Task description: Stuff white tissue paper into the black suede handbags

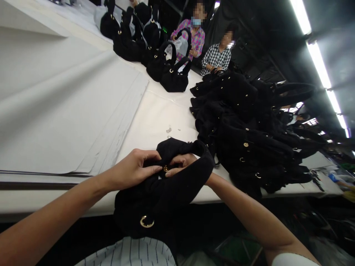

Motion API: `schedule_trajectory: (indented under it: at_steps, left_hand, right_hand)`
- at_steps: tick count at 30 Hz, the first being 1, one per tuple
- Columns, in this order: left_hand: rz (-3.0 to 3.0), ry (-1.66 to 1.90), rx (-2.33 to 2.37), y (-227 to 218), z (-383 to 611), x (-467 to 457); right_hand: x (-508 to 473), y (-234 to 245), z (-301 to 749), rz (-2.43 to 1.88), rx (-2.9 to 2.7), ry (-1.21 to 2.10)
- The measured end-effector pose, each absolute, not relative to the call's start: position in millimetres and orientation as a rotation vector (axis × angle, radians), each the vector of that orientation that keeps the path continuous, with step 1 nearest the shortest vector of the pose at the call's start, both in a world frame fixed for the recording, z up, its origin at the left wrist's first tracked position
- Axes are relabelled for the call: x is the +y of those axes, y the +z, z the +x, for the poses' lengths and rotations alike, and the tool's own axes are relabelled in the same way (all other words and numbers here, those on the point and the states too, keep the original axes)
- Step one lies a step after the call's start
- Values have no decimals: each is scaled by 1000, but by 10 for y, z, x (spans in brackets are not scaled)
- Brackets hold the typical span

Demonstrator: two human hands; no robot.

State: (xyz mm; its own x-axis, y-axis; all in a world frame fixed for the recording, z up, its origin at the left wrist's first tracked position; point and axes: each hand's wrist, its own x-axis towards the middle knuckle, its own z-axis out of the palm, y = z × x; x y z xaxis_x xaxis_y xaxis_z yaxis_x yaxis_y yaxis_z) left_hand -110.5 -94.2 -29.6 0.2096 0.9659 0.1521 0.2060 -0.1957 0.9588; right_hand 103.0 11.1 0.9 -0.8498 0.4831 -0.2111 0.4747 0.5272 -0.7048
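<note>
A black fabric handbag (155, 201) with a gold ring (146, 221) on its side lies at the near edge of the table, in front of my body. My left hand (138, 168) pinches the bag's opening edge between thumb and fingers. Reaching under the bag's handle (198, 170), my right hand (181, 164) has its thumb and fingers closed at the same opening. Between the two hands shows a small gold clasp (165, 168). The fingertips are partly hidden by the black cloth.
A large heap of black bags (244, 125) covers the table on the right. Big white sheets (61, 99) lie stacked at left. More black bags (174, 77) stand in a row farther back. Two people (217, 55) work across the white table (163, 107).
</note>
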Motion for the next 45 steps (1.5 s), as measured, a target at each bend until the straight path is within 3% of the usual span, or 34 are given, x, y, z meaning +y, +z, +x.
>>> schedule_trajectory:
  at_steps: [7,29,35,40,45]
  left_hand:
    - [1627,1021,1152,-268,-1064,-912]
    - [1911,794,1230,-182,-1015,-884]
    - [1661,938,1325,-249,-1058,-974]
    - [1230,1222,1402,-471,-1035,-1169]
    - [1063,1336,1434,-674,-942,-1249]
  right_hand:
    - [39,133,947,-1057,-2660,1352]
    - [-50,-16,957,-1075,-2435,1445]
    - [-33,-34,903,-935,-2384,1312]
    - [-255,-252,886,-942,-2297,779]
    - [-524,-573,891,-974,-1874,510]
